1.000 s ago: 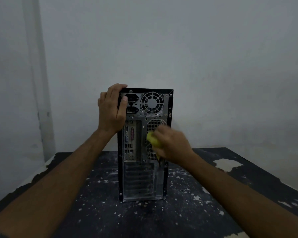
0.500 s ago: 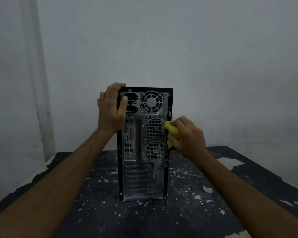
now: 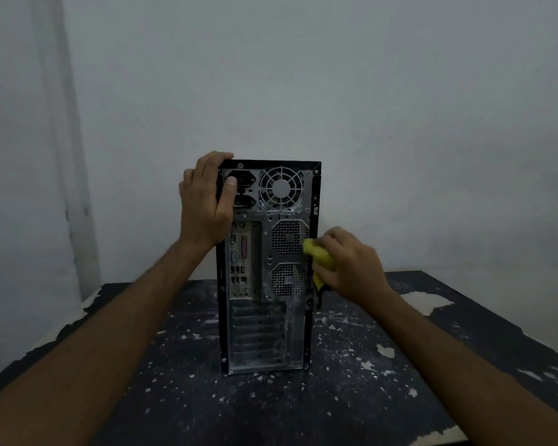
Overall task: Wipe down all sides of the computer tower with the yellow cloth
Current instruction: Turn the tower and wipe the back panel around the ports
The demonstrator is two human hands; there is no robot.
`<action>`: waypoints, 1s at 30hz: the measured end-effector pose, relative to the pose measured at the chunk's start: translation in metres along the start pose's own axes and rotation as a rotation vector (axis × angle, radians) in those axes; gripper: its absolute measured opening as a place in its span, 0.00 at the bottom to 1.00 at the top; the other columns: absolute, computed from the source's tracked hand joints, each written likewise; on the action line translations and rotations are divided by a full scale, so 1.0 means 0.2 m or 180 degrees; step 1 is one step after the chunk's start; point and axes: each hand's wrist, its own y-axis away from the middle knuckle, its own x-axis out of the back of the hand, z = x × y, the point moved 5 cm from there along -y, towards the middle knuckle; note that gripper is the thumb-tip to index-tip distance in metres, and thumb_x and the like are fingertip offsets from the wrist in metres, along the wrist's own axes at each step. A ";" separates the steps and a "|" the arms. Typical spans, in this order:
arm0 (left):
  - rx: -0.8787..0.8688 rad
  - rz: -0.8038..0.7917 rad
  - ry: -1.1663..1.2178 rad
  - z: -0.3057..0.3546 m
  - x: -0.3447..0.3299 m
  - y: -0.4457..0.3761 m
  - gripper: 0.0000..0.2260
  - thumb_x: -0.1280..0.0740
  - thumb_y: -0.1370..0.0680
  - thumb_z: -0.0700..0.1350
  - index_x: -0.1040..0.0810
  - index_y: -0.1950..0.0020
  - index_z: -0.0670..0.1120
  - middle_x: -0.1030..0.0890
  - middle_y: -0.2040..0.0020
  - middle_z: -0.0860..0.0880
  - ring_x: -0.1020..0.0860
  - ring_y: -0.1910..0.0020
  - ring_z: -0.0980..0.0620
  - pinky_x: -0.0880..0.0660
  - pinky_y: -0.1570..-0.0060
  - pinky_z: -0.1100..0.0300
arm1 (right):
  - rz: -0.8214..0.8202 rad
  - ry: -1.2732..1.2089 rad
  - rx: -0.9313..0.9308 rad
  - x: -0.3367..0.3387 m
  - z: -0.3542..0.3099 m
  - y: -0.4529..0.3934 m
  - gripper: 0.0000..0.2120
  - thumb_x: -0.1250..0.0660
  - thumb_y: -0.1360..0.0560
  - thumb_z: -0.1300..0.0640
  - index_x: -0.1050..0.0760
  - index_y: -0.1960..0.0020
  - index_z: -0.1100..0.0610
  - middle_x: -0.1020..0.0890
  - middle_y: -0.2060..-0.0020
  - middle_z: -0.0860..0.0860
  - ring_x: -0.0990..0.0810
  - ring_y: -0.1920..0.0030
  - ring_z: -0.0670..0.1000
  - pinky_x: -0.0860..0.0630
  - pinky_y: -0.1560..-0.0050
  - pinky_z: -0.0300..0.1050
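Right hand [image 3: 351, 262] squeezes the yellow cloth [image 3: 319, 254] against the right back edge of the computer tower [image 3: 264, 317] to rub it clean. Left hand [image 3: 203, 201] grips the top corner so the tower stands steady on the bench [image 3: 400, 381].

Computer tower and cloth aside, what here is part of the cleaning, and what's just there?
Part of the job:
computer tower
yellow cloth
left hand, steadying the tower's top corner
right hand, gripping the cloth

Just there:
paint-flecked black table
bare wall
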 end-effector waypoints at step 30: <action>0.0541 -0.0420 -0.0403 -0.21 0.02 0.72 0.20 0.28 0.28 0.54 0.33 0.46 0.47 0.33 0.49 0.50 0.33 0.51 0.50 0.34 0.51 0.53 | -0.0149 0.0007 -0.0440 -0.12 -0.01 0.23 0.13 0.29 0.28 0.50 0.22 0.46 0.54 0.19 0.54 0.51 0.21 0.60 0.53 0.24 0.69 0.47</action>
